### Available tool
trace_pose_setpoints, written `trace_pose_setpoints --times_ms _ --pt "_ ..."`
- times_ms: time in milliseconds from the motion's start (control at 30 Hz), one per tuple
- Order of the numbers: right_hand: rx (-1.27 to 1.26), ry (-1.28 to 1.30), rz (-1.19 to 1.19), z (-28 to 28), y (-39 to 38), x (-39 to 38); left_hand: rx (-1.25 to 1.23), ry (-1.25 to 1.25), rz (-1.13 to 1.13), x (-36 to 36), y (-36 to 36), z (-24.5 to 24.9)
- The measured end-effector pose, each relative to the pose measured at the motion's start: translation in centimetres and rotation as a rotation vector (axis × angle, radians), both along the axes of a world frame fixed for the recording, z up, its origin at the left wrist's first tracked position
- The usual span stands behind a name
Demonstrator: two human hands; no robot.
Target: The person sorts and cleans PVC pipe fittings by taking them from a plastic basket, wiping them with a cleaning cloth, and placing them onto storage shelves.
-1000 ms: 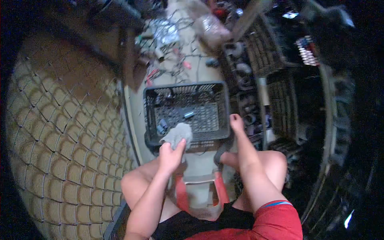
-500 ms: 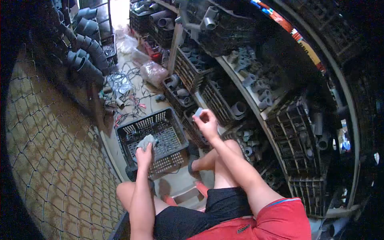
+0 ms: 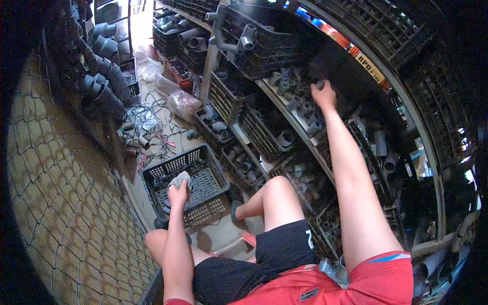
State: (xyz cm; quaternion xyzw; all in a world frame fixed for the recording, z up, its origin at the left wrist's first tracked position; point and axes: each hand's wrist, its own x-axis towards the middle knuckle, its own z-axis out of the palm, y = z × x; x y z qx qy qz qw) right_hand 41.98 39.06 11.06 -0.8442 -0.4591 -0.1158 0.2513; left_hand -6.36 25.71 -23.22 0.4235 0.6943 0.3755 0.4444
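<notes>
A crumpled light-grey rag [image 3: 180,179] is bunched in my left hand [image 3: 177,195], whose fingers are closed on it. That hand hovers over the black plastic crate [image 3: 219,170] on the floor, which has some small dark pieces in its bottom. My right arm is stretched out to the shelf on the right. There my right hand [image 3: 325,95] has its fingers curled round a grey pipe fitting [image 3: 320,84], partly hidden and dim in the shadow. Just beside it, grey pipe fittings [image 3: 305,109] stand in rows along the shelf board [image 3: 274,91].
Black crates of fittings [image 3: 244,109] line the right side. Wire mesh [image 3: 71,203] runs along the left. Large grey pipe fittings [image 3: 104,46] are stacked at the back left. Tangled cables [image 3: 152,122] and a plastic bag [image 3: 183,104] lie on the floor ahead.
My right hand has gone from in front of my knee up and right to the shelf, carrying the small fitting. My left hand still holds the rag over the crate. The view has shifted right.
</notes>
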Motion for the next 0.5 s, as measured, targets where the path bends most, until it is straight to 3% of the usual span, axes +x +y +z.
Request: trace_pose_setpoints --times_ms 200,300,400,433,467,500 --pt "-0.419 -0.059 -0.207 0.9 0.0 -1.1 -0.026 0.065 -0.001 -0.6 0.1 -1.1" --pt "-0.515 -0.045 -0.161 0.5 0.5 -0.2 -0.063 -0.058 -0.011 -1.2 0.5 -2.2" --pt "-0.59 -0.091 -0.174 -0.3 1.1 0.5 -0.119 0.072 -0.001 -1.0 0.5 -1.2" --pt "-0.598 -0.11 -0.113 -0.9 1.4 1.7 -0.083 0.059 0.0 -0.9 0.5 -1.7" --pt "-0.619 -0.12 -0.114 -1.3 1.5 1.9 -0.228 -0.04 -0.02 -0.9 0.4 1.1" --pt "-0.568 -0.101 -0.104 -2.0 1.4 2.6 -0.165 0.034 -0.011 -0.7 0.6 0.2"
